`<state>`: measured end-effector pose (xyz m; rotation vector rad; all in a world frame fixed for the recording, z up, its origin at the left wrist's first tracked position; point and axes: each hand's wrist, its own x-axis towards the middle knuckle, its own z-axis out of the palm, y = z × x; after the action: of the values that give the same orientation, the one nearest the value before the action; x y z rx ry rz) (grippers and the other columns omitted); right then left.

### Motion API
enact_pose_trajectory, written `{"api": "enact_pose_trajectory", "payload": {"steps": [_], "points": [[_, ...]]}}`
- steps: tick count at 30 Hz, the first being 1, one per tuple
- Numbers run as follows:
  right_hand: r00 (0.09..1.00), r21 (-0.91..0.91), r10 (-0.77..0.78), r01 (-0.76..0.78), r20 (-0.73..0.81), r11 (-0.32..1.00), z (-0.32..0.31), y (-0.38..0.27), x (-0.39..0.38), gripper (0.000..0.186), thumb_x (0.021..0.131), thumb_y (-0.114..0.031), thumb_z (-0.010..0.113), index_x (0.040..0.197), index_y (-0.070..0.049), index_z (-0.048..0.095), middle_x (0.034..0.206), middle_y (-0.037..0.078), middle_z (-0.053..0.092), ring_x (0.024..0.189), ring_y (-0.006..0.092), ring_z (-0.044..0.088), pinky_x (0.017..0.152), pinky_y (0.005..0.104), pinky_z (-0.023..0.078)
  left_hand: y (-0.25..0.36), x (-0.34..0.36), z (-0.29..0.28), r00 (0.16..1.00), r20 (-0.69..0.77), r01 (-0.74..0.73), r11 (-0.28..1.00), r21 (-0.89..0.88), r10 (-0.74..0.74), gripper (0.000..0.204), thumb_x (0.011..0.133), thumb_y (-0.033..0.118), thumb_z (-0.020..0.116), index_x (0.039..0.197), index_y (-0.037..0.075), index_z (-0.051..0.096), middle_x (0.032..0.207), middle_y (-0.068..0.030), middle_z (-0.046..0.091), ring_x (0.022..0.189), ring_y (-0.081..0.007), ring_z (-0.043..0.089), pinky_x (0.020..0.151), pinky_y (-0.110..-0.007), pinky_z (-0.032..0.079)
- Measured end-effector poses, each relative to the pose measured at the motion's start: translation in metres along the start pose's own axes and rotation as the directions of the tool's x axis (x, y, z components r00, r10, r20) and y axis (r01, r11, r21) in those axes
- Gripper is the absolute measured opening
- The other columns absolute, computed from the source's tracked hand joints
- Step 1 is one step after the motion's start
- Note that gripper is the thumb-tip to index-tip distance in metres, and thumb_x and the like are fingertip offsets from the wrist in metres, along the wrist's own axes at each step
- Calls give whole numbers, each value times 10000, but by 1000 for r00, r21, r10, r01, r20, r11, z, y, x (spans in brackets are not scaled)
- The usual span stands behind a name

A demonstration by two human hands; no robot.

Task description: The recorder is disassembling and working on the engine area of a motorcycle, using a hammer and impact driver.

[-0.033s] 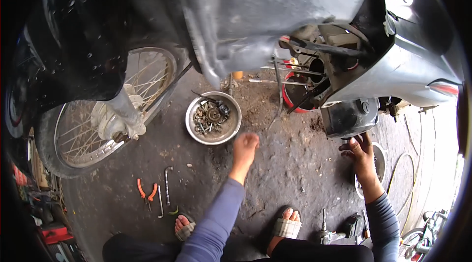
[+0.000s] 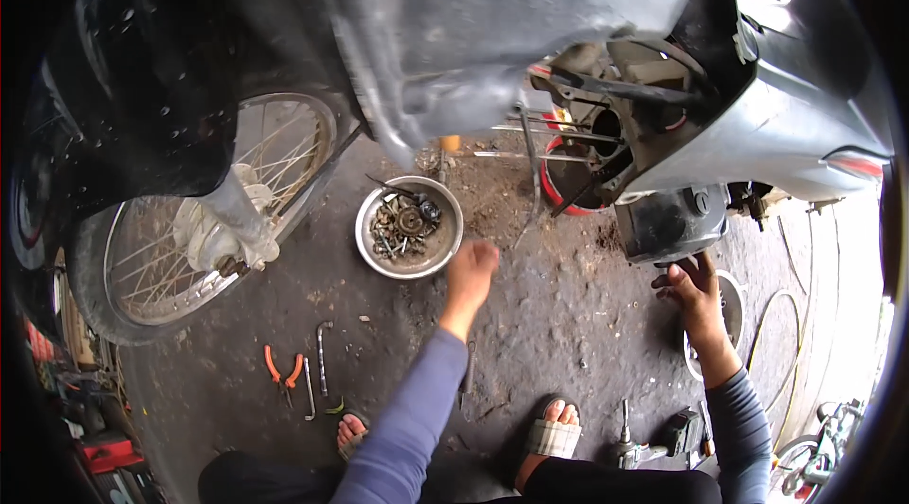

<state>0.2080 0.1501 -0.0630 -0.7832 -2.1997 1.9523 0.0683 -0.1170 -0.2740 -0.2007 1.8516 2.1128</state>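
My left hand (image 2: 472,272) is curled just right of and below a steel bowl (image 2: 410,263) of small metal parts; whether it holds anything is hidden. My right hand (image 2: 697,305) reaches up to the underside of a black box-like housing (image 2: 670,225) on the motorbike (image 2: 739,135), fingers bent around something I cannot make out. A second bowl (image 2: 729,324) sits behind that hand. Studs and a red-rimmed container (image 2: 578,206) show beside the opened frame.
The front wheel (image 2: 142,315) stands at left. Orange-handled pliers (image 2: 284,376), two wrenches (image 2: 310,390) and a power tool (image 2: 682,433) lie on the dark ground (image 2: 559,334). My sandalled feet are below. A hose (image 2: 772,315) and bicycle (image 2: 805,461) are at right, a red tool case (image 2: 104,452) lower left.
My left hand and forearm have shifted slightly up and left, toward the bowl. A slim dark tool now shows beside my left wrist. My right hand stays at the housing.
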Motion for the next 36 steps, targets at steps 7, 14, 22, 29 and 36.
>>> {"api": "enact_pose_trajectory", "payload": {"steps": [7, 14, 22, 29, 36], "points": [[993, -121, -7, 22, 121, 992, -19, -1, -9, 663, 837, -164, 740, 1363, 12, 375, 1088, 134, 622, 880, 154, 623, 735, 271, 496, 98, 155, 3, 857, 164, -338, 292, 895, 489, 298, 779, 182, 694, 1041, 41, 673, 952, -192, 690, 929, -374, 658, 786, -429, 525], [992, -159, 81, -65, 97, 985, -48, 14, -27, 609, 829, -223, 756, 1289, 48, 462, 1079, 115, 631, 857, 132, 614, 716, 263, 496, 147, 173, 6, 920, 158, -187, 46, 981, 359, 267, 865, 296, 627, 1036, 109, 709, 1108, -143, 670, 1038, -367, 627, 901, -489, 474], [962, -179, 213, -182, 172, 967, -65, 42, -40, 372, 864, -163, 723, 1142, 33, 572, 978, 69, 661, 810, 122, 620, 679, 257, 497, 149, 165, 8, 925, 264, -265, -34, 964, 272, 604, 831, 371, 709, 1328, 87, 515, 1333, -173, 510, 1188, -361, 539, 966, -486, 457], [900, -178, 323, -280, 292, 943, -68, 62, -52, 427, 849, -189, 755, 1158, 37, 568, 1059, 94, 646, 921, 151, 629, 799, 296, 511, 130, 194, 7, 737, 392, -322, -225, 920, 550, 708, 752, 330, 770, 1360, 136, 463, 1310, -228, 476, 1222, -418, 459, 1008, -519, 402], [856, -217, 314, -242, 412, 946, -64, 72, -55, 438, 841, -190, 762, 1171, 24, 570, 1087, 84, 652, 954, 160, 634, 838, 298, 502, 123, 237, 5, 778, 400, -257, -335, 907, 485, 523, 775, 283, 708, 1261, 185, 544, 1184, -174, 556, 1142, -395, 519, 929, -539, 425]]}}
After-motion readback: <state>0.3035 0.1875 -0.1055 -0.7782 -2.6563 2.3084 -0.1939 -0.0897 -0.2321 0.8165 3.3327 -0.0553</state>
